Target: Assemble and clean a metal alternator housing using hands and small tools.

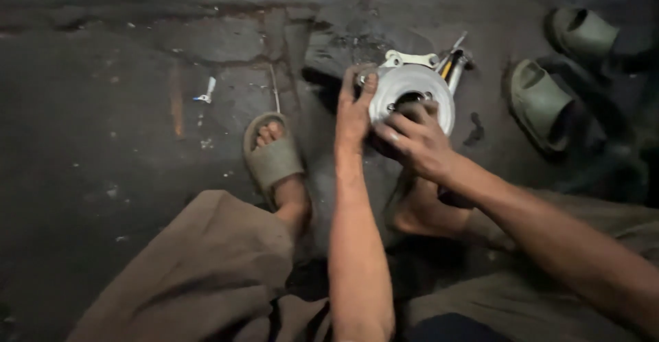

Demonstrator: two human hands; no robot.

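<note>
Your knees in brown cloth [199, 273] fill the bottom of the view, and both forearms reach out between them. Your left hand [353, 112] clasps the left rim of the round silver metal housing [412, 91], fingers curled over its edge. Your right hand [412, 139] covers the housing's lower front, fingertips at its dark centre hole; how tightly it grips is hidden. The housing sits on the dark floor [103, 109] between your sandalled foot [273, 157] and two loose sandals [539, 102]. Open floor lies to the left.
</note>
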